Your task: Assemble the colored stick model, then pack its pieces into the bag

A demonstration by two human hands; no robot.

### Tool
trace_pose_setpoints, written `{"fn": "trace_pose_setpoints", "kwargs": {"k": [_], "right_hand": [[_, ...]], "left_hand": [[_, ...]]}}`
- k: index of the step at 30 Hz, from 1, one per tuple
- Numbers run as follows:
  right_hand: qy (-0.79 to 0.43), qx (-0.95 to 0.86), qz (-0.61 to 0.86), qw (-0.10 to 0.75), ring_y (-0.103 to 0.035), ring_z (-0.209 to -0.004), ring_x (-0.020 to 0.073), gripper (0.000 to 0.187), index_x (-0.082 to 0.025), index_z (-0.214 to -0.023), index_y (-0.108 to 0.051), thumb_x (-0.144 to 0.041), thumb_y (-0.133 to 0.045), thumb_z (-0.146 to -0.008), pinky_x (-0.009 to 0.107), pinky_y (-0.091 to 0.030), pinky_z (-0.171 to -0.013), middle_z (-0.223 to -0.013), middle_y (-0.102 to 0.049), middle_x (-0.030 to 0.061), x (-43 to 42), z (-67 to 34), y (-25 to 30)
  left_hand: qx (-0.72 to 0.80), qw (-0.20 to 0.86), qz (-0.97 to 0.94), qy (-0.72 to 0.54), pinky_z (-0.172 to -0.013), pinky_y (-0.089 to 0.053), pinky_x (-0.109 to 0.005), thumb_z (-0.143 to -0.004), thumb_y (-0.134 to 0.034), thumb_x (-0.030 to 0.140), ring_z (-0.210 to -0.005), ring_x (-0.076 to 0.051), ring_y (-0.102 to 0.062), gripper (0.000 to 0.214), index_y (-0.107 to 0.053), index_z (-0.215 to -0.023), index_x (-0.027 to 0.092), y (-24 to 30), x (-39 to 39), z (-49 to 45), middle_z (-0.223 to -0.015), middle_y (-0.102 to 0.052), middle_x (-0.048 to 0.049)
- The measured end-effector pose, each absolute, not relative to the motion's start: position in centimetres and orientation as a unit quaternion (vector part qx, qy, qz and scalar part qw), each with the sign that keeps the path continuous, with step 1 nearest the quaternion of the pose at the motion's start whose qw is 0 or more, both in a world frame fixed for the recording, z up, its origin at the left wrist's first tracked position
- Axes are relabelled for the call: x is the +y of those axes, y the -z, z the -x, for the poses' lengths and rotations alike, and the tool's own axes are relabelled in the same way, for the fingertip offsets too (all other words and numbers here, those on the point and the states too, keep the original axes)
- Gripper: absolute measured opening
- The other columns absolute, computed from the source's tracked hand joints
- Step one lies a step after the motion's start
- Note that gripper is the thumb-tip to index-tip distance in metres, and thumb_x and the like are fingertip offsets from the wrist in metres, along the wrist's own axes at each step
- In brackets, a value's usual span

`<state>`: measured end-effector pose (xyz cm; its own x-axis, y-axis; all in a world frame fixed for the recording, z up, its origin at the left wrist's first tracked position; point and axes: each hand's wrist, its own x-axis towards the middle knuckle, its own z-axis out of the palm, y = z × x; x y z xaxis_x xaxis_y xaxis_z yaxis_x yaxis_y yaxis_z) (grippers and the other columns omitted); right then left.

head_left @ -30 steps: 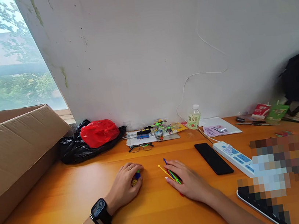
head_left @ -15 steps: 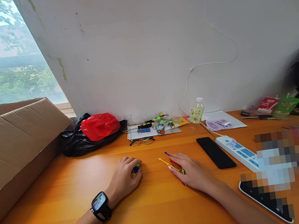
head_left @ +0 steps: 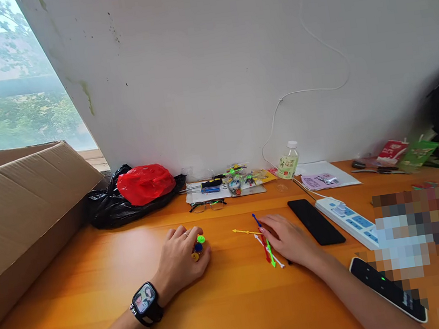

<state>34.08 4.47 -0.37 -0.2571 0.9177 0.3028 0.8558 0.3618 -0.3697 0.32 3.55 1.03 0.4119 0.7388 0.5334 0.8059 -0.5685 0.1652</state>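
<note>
My left hand (head_left: 181, 257), with a ring and a watch, rests cupped on the table, thumb and index finger apart. In the gap between them lie small round plastic pieces: a green one (head_left: 201, 239), a blue one (head_left: 198, 248) and a yellow one (head_left: 195, 256). Several coloured plastic arrows are fanned out beside my right hand (head_left: 289, 239): a yellow arrow (head_left: 246, 231), a blue arrow (head_left: 255, 219), a red arrow (head_left: 266, 250), a green arrow (head_left: 271, 255) and a white arrow (head_left: 279, 262). The fingers of this hand are loosely bent at their crossing point, partly hiding it.
Eyeglasses (head_left: 208, 205) lie ahead, before tools and bagged small parts (head_left: 235, 185). To the right are a black phone (head_left: 316, 221), a power strip (head_left: 348, 222) and a drink bottle (head_left: 288, 161). A cardboard box (head_left: 24, 203) and red bag (head_left: 145, 184) stand left.
My right hand has drawn back to the right, and the arrows have spread out onto the table. My left index finger has lifted, leaving the round pieces more exposed.
</note>
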Motion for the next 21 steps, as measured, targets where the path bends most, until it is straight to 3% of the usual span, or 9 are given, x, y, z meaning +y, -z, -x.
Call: {"fn": "trace_pose_setpoints", "kwargs": {"k": [8, 12, 17, 21], "right_hand": [[-0.044, -0.798, 0.559, 0.222, -0.069, -0.111, 0.0271, 0.030, -0.019, -0.120, -0.079, -0.020, -0.053, -0.104, 0.039, -0.053, -0.100, -0.121, -0.074, 0.0129, 4.91, -34.66, 0.52], [-0.043, -0.802, 0.554, 0.218, -0.069, -0.103, 0.0258, 0.025, -0.021, -0.106, -0.081, -0.020, -0.056, -0.104, 0.036, -0.052, -0.092, -0.108, -0.074, 0.0098, 5.00, -34.87, 0.15], [-0.049, -0.809, 0.537, 0.233, -0.068, -0.104, 0.0251, 0.026, -0.022, -0.111, -0.080, -0.018, -0.055, -0.104, 0.036, -0.052, -0.092, -0.111, -0.074, 0.0090, 5.00, -34.82, -0.17], [-0.044, -0.817, 0.530, 0.222, -0.068, -0.102, 0.0253, 0.026, -0.023, -0.104, -0.081, -0.018, -0.056, -0.104, 0.036, -0.052, -0.091, -0.108, -0.074, 0.0089, 5.10, -34.79, -0.31]], "left_hand": [[-0.441, 0.107, 0.858, 0.242, -0.073, -0.040, -0.041, -0.097, -0.057, 0.027, -0.077, -0.026, -0.063, 0.016, -0.061, -0.082, 0.023, -1.01, 3.50, -0.38, -0.079, -0.072, -0.0058], [-0.441, 0.093, 0.856, 0.253, -0.072, -0.042, -0.041, -0.093, -0.059, 0.024, -0.077, -0.025, -0.064, 0.008, -0.065, -0.088, 0.023, -0.75, 3.69, -0.19, -0.082, -0.074, -0.0062], [-0.424, 0.063, 0.854, 0.295, -0.071, -0.046, -0.039, -0.089, -0.061, 0.020, -0.077, -0.025, -0.064, 0.011, -0.069, -0.097, 0.023, -0.69, 3.64, -0.20, -0.081, -0.073, -0.0063], [-0.351, 0.015, 0.867, 0.353, -0.076, -0.052, -0.039, -0.097, -0.059, 0.021, -0.082, -0.023, -0.067, 0.013, -0.070, -0.105, 0.024, -0.79, 2.84, -0.70, -0.094, -0.077, -0.0076]]}}
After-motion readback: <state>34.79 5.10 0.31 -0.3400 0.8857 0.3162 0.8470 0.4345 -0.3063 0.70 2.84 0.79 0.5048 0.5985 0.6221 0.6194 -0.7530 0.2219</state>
